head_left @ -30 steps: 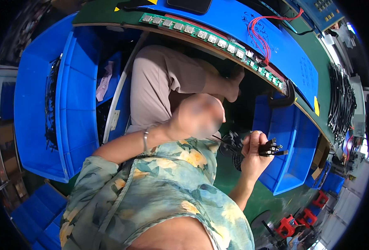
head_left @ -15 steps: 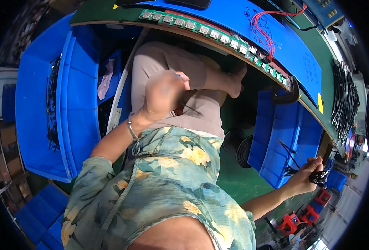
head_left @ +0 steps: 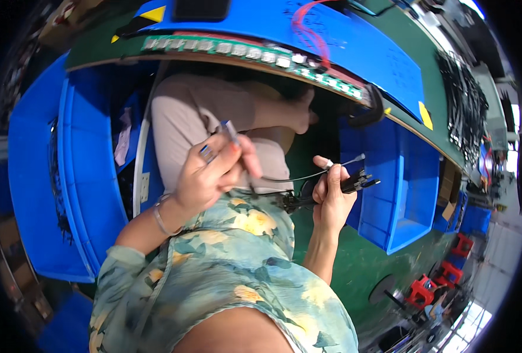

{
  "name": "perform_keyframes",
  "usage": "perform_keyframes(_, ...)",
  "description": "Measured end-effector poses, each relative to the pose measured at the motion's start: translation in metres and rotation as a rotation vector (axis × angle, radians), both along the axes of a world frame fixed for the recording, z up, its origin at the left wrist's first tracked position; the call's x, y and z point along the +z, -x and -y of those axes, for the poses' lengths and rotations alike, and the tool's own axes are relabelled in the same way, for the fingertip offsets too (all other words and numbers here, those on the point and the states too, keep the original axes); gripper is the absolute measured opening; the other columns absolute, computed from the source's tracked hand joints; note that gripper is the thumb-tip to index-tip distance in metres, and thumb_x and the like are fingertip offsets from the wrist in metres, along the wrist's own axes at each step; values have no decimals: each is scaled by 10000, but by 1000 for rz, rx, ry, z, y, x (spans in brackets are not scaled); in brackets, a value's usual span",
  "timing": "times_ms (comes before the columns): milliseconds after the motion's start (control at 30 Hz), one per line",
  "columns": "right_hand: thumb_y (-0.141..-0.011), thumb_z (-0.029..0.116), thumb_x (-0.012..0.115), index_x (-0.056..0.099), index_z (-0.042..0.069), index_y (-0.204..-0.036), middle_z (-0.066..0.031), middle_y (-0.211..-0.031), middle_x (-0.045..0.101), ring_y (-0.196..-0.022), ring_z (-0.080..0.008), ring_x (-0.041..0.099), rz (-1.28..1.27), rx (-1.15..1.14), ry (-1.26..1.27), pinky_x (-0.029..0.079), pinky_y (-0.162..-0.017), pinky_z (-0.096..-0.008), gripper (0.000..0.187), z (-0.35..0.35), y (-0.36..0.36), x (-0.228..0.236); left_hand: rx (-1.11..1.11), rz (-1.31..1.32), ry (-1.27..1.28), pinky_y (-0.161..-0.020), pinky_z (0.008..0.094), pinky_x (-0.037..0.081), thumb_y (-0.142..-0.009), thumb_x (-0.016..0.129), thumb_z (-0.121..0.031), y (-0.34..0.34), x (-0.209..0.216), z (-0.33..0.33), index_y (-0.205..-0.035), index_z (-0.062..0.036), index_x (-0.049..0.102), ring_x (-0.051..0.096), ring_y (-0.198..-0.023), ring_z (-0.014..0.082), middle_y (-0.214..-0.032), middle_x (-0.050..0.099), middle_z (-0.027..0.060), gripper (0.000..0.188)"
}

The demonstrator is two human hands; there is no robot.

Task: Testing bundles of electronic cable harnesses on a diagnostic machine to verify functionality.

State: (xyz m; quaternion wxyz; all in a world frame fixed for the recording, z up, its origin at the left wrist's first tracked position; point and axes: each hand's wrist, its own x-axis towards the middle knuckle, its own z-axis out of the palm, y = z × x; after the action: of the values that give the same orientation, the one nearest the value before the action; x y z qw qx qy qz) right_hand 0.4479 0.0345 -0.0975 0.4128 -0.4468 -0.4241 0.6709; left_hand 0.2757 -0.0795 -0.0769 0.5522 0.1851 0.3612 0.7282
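Note:
In front of my lap my left hand is closed, its fingers partly blurred. Shiny metal plugs stick up from it, apparently cable ends. My right hand is wrapped round a bundle of black cables, whose cut-looking tips point right. Between its thumb and forefinger runs a thin black cable, with a small pale connector end beyond the fingers. That cable reaches across toward my left hand; its far end is blurred. More of the bundle hangs below the right hand, by my shirt.
Along the bench edge lies a green circuit board strip with a row of metal sockets; a black clamp sits at its right end. Blue bins stand on the left, another blue bin on the right. Black cables lie on the bench.
My right hand has come in from the far right with the black cables, close to my left hand. Metal plugs now show at my left hand. The view has shifted.

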Motion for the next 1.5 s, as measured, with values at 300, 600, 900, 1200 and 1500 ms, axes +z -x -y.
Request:
perform_keyframes(300,-851,134,482,469,20,-682,-121,-761,593,-384,-24,287,-76,-48,-98,220,-341,-162,205,-16,4,7,-71,-108,200,-362,157,202,-869,428,-153,21,-10,34,-880,30,541,236,-370,10,-686,575,159,215)
perform_keyframes(600,-833,50,453,475,32,-630,-69,-625,558,-376,-24,258,-230,232,-147,181,-349,-191,205,-26,46,14,-66,-137,205,-340,159,183,-849,451,-181,16,14,-17,-851,-5,552,251,-357,2,-628,578,92,203)
perform_keyframes(900,-834,62,459,462,41,-643,-76,-622,554,-360,-23,248,-201,248,-141,169,-331,-181,192,-31,61,18,-17,-186,116,-329,170,183,-839,481,-190,30,13,-67,-817,-2,557,268,-351,-6,-617,585,93,205)
perform_keyframes(1200,-819,55,460,431,49,-663,-84,-622,536,-353,-36,282,-151,278,-137,186,-324,-166,159,-37,65,17,-6,-237,157,-337,164,196,-826,498,-176,35,15,-83,-812,5,571,281,-360,-3,-609,588,87,196)
perform_keyframes(1500,-822,60,471,474,34,-682,-70,-608,538,-356,-39,319,-197,293,-200,221,-325,-168,142,-41,82,21,69,-209,150,-377,152,230,-809,531,-194,34,14,-87,-798,-14,598,322,-402,-1,-592,589,48,192)
